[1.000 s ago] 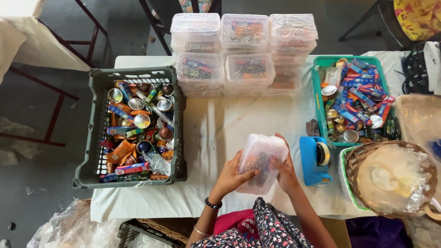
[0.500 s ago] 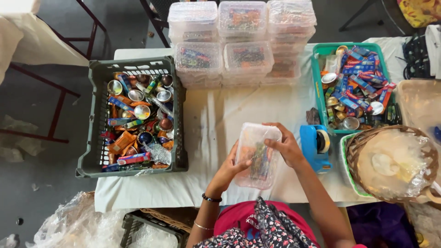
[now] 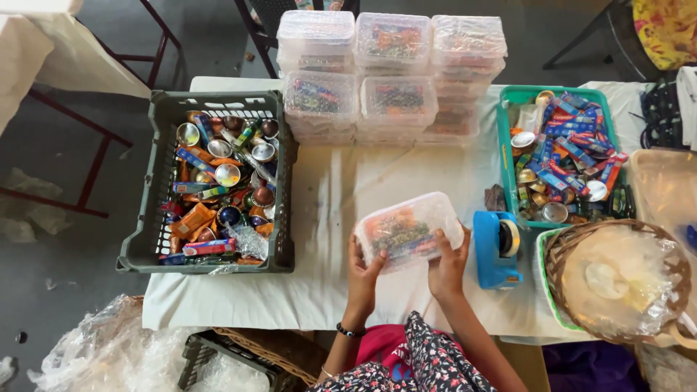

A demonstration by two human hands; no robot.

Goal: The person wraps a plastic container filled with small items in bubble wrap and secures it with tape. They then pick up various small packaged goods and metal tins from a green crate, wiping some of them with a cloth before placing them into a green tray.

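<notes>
A clear plastic box (image 3: 409,231) with its lid on and filled with small colourful items is held over the near middle of the desk (image 3: 334,196), which is covered with a white cloth. The box is tilted, its right end raised. It is gripped at its near edge by both hands: the left hand (image 3: 363,270) is closed on the left corner, thumb on the top, and the right hand (image 3: 448,267) is closed on the right part, fingers spread over the lid. A dark bracelet (image 3: 350,331) is worn on the left wrist.

Just right of the box a blue tape dispenser (image 3: 497,249) is set on the desk. Beyond it a green tray (image 3: 505,131) is filled with red and blue packets and small metal cups. At the near right a wicker basket (image 3: 563,250) lined with clear plastic is seen.

At the far side of the desk, stacks of clear lidded boxes (image 3: 396,69) with similar contents are ranged in rows. At the left a dark grey crate (image 3: 163,145) is loaded with metal cups, packets and wrappers. Crumpled clear plastic (image 3: 109,356) is seen on the floor at the lower left.
</notes>
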